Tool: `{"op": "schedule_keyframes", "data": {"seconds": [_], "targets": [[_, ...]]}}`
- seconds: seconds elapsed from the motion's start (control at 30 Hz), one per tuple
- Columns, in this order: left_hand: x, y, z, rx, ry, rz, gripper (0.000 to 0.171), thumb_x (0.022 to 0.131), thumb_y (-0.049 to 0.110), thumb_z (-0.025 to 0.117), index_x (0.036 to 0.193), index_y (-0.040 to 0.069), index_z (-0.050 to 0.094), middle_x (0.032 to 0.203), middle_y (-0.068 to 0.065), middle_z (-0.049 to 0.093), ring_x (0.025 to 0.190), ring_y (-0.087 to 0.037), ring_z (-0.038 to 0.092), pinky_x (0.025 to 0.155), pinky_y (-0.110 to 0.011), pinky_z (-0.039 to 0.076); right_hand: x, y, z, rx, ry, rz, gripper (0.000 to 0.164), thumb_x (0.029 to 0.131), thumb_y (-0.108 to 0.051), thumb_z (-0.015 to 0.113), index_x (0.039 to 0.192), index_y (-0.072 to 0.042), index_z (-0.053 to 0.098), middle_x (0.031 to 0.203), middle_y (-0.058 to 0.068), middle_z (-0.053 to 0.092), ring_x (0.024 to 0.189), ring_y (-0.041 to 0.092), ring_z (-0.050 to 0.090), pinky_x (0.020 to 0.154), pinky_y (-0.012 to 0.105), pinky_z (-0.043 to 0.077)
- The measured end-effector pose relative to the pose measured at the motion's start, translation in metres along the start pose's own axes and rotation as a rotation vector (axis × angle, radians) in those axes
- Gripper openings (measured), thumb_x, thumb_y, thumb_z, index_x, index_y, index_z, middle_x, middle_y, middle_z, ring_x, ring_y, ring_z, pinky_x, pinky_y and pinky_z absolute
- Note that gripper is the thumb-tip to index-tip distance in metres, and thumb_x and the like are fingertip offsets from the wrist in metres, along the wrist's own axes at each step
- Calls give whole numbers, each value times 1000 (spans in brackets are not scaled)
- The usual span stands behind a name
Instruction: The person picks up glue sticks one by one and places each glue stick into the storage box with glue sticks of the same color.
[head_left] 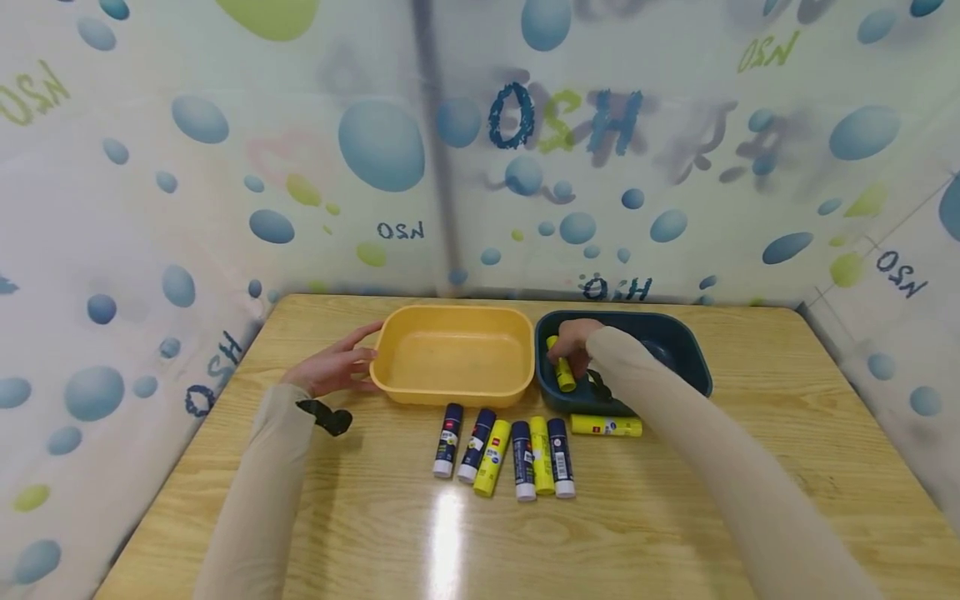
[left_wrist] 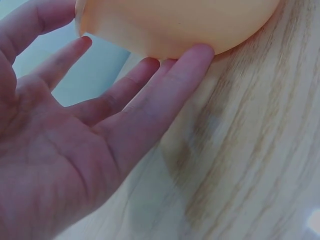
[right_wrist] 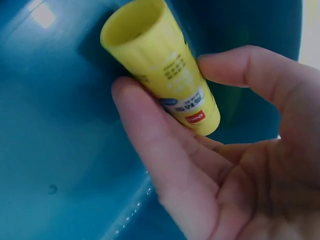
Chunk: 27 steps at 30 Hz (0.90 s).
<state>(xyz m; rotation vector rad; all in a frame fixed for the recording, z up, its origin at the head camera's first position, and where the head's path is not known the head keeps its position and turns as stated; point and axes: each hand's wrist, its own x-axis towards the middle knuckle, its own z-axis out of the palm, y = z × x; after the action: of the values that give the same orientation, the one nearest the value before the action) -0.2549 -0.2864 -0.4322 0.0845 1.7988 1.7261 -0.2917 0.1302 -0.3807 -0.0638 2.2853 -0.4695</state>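
My right hand [head_left: 576,343] is inside the dark blue bin [head_left: 678,333], pinching a yellow glue stick [right_wrist: 175,75] between thumb and fingers. In the right wrist view the stick tilts above the bin's blue floor, its hollow end toward the upper left. At the left end of the orange-yellow bin [head_left: 453,398], my left hand [head_left: 337,367] touches the wall with fairly straight, spread fingers [left_wrist: 185,75]. Another yellow glue stick [head_left: 606,426] lies sideways just in front of the dark blue bin.
A row of glue sticks lies before the bins: several dark blue ones [head_left: 523,458] with white ends, and two yellow ones [head_left: 492,458]. Both bins stand side by side near the back of the wooden table [head_left: 600,542]. A patterned curtain [head_left: 480,208] hangs behind.
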Motion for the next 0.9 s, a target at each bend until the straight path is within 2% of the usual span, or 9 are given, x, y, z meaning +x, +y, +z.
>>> {"op": "schedule_keyframes", "data": {"seconds": [0.17,0.33,0.63,0.9], "targets": [[0,-1,1,11,0,18,68,102,13,47,156,27,8,157,-16,12,123,-39,47,96,-54,44,3,-1,0,-4,-3,-24,29,89,-21,59,102,4,65,85,13,71,78,22,70,71,29,57],[1,-3,0,27,1,31,68,102,14,47,156,27,8,157,-17,13,124,-40,47,95,-54,45,-1,-1,2,20,15,-37,33,92,-24,59,109,4,63,94,15,71,88,25,68,78,32,56],[1,-2,2,5,-5,30,68,102,11,46,156,27,8,156,-17,12,124,-39,46,94,-54,46,-15,7,-3,58,47,-62,40,91,-27,61,116,4,60,98,15,69,93,27,66,83,36,55],[0,-2,2,10,-9,31,68,102,13,47,156,27,8,157,-17,11,122,-36,48,96,-54,44,-30,11,-7,-1,61,-103,42,94,-28,60,119,6,61,101,16,70,92,26,67,82,35,55]]}}
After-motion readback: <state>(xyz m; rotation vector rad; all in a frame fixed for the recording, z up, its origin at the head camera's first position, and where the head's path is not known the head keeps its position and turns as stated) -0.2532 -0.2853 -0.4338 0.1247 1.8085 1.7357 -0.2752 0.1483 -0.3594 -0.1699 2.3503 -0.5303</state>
